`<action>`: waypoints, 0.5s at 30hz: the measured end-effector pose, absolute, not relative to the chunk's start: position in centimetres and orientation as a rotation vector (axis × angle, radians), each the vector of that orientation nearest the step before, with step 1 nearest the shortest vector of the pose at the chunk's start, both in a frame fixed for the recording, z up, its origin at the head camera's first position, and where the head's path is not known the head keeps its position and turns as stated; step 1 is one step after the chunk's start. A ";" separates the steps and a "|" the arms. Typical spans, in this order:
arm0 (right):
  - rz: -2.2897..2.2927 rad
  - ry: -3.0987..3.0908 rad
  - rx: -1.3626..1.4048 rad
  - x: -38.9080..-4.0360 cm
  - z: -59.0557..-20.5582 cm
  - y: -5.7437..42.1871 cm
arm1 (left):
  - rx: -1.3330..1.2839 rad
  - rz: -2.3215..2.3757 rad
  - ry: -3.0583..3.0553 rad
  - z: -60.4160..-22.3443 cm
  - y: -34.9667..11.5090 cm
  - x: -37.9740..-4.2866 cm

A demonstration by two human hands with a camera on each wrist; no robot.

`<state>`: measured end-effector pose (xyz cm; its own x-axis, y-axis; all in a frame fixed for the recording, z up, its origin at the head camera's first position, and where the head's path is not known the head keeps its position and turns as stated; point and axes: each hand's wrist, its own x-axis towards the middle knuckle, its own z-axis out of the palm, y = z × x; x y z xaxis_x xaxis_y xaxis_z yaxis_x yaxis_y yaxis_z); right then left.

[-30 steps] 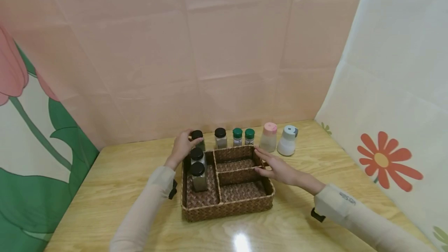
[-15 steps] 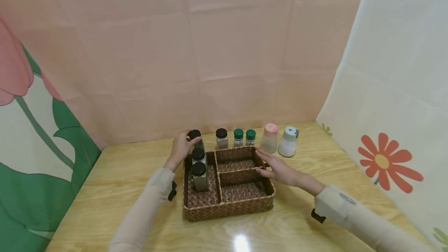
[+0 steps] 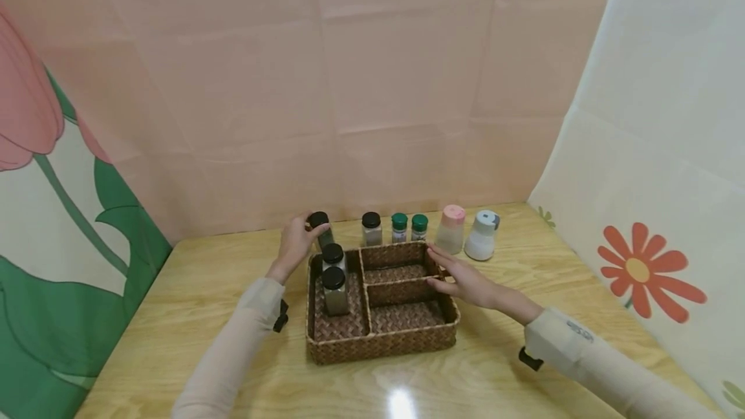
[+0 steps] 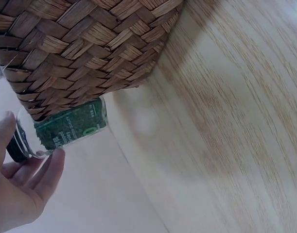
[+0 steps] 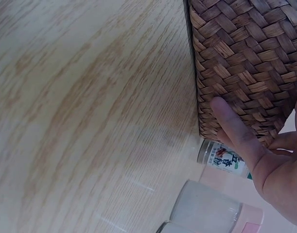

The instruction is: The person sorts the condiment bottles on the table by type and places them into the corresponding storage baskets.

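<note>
At the back left corner of the woven basket (image 3: 384,346), my left hand (image 3: 293,244) grips a clear jar (image 4: 73,124) of green flakes near its black lid. The jar leans and stands just behind the basket; the left wrist view shows part of it hidden by the basket wall. My right hand (image 3: 465,280) holds the basket's right side near the back corner, thumb over the rim and fingers along the outer wall (image 5: 245,73). Two black-lidded jars, a nearer one (image 3: 335,296) and a farther one (image 3: 334,256), stand in the long left compartment.
Behind the basket stand a black-lidded jar (image 3: 371,230), two green-capped bottles (image 3: 399,228), a pink-topped container (image 3: 450,231) and a grey-topped one (image 3: 480,238). A pink cloth (image 3: 262,115) hangs behind the wooden table (image 3: 221,257).
My left hand has shifted slightly left and away with the jar, widening its gap from the jars in the basket. The right hand stays on the basket; the view has shifted a little.
</note>
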<state>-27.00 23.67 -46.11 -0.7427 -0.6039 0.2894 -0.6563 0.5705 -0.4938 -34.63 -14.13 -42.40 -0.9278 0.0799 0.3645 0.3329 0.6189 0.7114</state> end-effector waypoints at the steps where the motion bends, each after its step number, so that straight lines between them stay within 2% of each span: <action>1: 0.908 -2.706 1.088 -27.0 -46.1 23.7 | -0.335 -1.205 -2.547 -42.4 -14.2 -34.6; 15: 0.889 -2.691 1.096 -27.1 -46.3 23.8 | -0.335 -1.204 -2.536 -41.4 -15.3 -33.7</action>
<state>-27.13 23.78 -46.27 -0.7352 -0.6070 0.3018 -0.6673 0.5699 -0.4795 -33.74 -15.29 -41.36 -0.9235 0.0757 0.3760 0.3391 0.6190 0.7084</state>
